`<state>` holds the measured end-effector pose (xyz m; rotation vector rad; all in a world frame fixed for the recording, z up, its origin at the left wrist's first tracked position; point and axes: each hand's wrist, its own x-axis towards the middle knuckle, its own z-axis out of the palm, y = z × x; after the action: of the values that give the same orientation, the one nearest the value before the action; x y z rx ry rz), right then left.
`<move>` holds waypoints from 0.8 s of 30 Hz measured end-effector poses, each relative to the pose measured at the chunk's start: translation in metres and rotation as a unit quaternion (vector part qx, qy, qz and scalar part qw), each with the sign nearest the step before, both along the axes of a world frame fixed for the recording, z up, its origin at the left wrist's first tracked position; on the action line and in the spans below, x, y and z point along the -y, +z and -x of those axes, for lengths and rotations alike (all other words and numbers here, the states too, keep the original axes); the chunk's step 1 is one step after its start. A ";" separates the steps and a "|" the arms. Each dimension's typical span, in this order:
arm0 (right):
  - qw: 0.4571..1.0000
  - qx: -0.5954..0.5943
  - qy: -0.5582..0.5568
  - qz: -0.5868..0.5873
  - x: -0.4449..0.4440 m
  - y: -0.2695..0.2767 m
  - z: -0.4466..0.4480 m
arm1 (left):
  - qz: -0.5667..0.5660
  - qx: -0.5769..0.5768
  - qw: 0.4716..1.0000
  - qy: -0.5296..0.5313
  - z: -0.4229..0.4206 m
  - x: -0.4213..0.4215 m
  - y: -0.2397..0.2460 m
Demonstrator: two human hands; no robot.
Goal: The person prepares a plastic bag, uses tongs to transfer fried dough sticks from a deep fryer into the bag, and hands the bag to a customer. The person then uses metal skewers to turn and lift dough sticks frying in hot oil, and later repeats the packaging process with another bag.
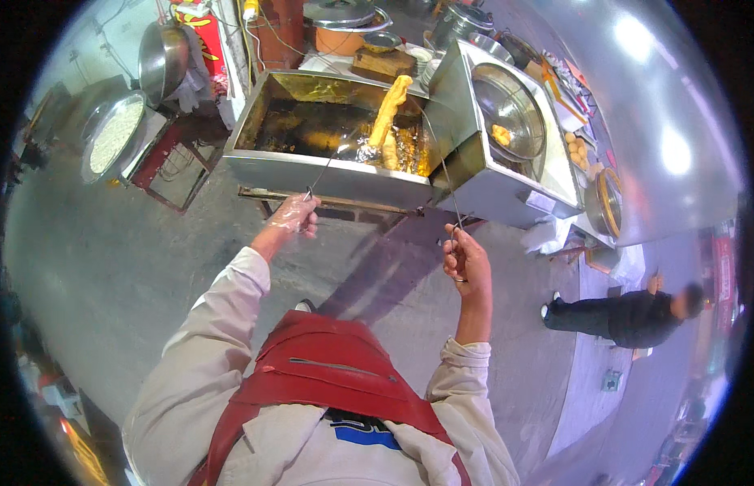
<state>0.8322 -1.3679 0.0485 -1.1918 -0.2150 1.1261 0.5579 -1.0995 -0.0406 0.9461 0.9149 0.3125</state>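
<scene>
My left hand grips the looped handle of a thin metal rod, whose far end reaches over a rectangular metal frying vat of dark oil. In my right hand is another long metal rod with a looped handle; it bends over the vat's right corner. A long golden fried dough stick leans up at the vat's right side, its lower end near bubbling oil. A second, shorter piece of fried dough is beside that lower end. Whether either rod touches the dough, I cannot tell.
Right of the vat stands a metal box with a round wire strainer holding a small fried piece. Brown eggs lie beyond it. A bowl of pale contents sits at left. A person stands at far right.
</scene>
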 end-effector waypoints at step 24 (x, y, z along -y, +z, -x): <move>0.989 -0.097 0.057 -0.099 -0.030 -0.005 0.009 | -0.007 0.067 0.997 -0.038 0.102 -0.018 0.084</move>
<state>0.8232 -1.3376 0.0439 -0.8973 -0.2415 1.2823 0.4563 -1.0811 0.0436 0.9580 0.7532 0.3147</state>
